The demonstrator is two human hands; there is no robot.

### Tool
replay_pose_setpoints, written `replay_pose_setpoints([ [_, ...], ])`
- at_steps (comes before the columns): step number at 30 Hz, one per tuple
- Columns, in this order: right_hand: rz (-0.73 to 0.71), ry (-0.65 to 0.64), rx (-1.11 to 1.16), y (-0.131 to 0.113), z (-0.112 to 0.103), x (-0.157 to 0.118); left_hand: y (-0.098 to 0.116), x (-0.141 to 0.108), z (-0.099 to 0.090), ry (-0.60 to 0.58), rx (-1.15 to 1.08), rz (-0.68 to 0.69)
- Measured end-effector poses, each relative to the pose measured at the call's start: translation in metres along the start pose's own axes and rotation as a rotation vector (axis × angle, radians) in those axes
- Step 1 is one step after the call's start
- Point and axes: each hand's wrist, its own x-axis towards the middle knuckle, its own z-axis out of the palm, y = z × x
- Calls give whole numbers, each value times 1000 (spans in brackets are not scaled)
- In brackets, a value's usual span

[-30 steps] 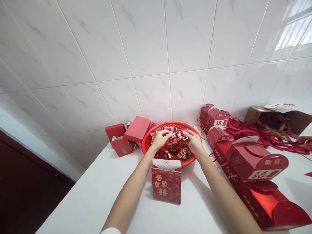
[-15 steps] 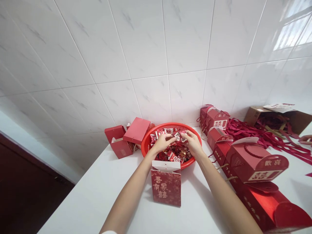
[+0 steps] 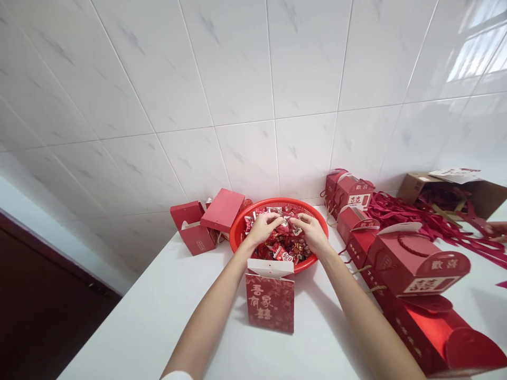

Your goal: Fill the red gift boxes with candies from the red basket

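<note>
Both my hands are over a red plastic basket (image 3: 236, 244) filled with wrapped candies (image 3: 282, 253). My left hand (image 3: 266, 227) pinches a red-wrapped candy (image 3: 284, 227) between thumb and fingers. Beside it, my right hand (image 3: 311, 230) has its fingers closed on another red-wrapped candy (image 3: 296, 228). The two candies are close together, and my fingers partly cover them. In front of the basket, between my forearms, a dark red gift box (image 3: 270, 303) with gold characters stands upright, its white-lined top open.
Two open red boxes (image 3: 198, 238) stand left of the basket by the tiled wall. Closed red gift boxes (image 3: 420, 264) line the right side. Behind them lie magenta ribbons (image 3: 412, 221) and a cardboard box (image 3: 407, 184). Another person's hand (image 3: 497, 230) touches ribbons at the right edge.
My right hand has turned slightly inward, its fingers lower over the candy. The left hand has barely shifted. At the right edge, the other person's hand has moved and now meets the ribbons.
</note>
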Motion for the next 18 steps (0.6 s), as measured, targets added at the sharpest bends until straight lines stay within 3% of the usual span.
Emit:
replay_pose_setpoints([
  [4, 7, 28, 40, -1, 1, -1, 0, 0, -1, -14, 4, 8],
  [9, 15, -60, -22, 0, 1, -1, -7, 1, 2, 47, -62, -11],
  [14, -102, 222, 83, 7, -4, 9, -20, 5, 1, 142, -5, -107],
  [18, -152, 364, 163, 9, -6, 15, -29, 15, -5, 77, 252, -146],
])
